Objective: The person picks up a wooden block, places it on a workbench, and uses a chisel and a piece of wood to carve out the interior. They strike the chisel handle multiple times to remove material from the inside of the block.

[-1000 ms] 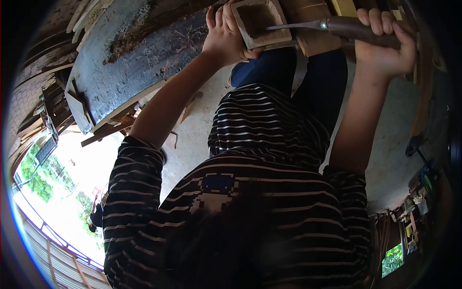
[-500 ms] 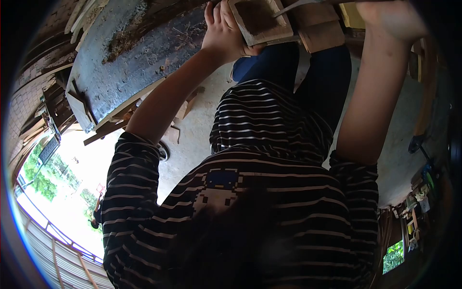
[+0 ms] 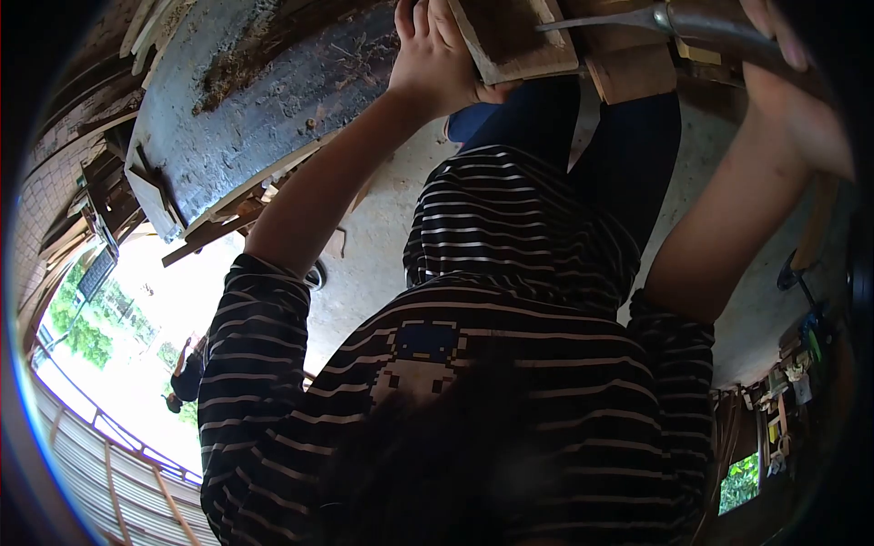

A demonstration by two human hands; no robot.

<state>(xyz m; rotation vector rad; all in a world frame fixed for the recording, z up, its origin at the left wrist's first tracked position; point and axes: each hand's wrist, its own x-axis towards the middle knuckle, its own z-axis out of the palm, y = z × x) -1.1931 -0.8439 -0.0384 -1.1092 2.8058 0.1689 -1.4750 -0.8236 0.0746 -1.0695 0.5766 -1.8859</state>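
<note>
Far left, beyond the open side: a person in dark clothing [image 3: 188,375], small against bright light. Right of that, a scuffed blue-grey worktop [image 3: 264,123] slants away, strewn with brown wood debris; pale concrete floor [image 3: 364,238] on its near side.

My left hand [image 3: 434,62] lies just right of the worktop. Grip partly open, curved about the left near corner of a pale wooden block with a deep squared hollow [image 3: 533,66]: palm at its left side, thumb by the near edge, fingers reaching far. The block sits at the far side of the scene, beyond my dark blue trousers [image 3: 628,164].

Over the hollow's right side, a slim grey metal chisel with a dark brown wooden handle [image 3: 724,25], tip pointing left. Cannot tell whether the tip touches wood. Below its shaft, right of the hollowed block: a plain brown wooden piece [image 3: 635,73].

Far right, my right hand [image 3: 794,107], grip closed round the handle, partly lost in the dark edge of view.
</note>
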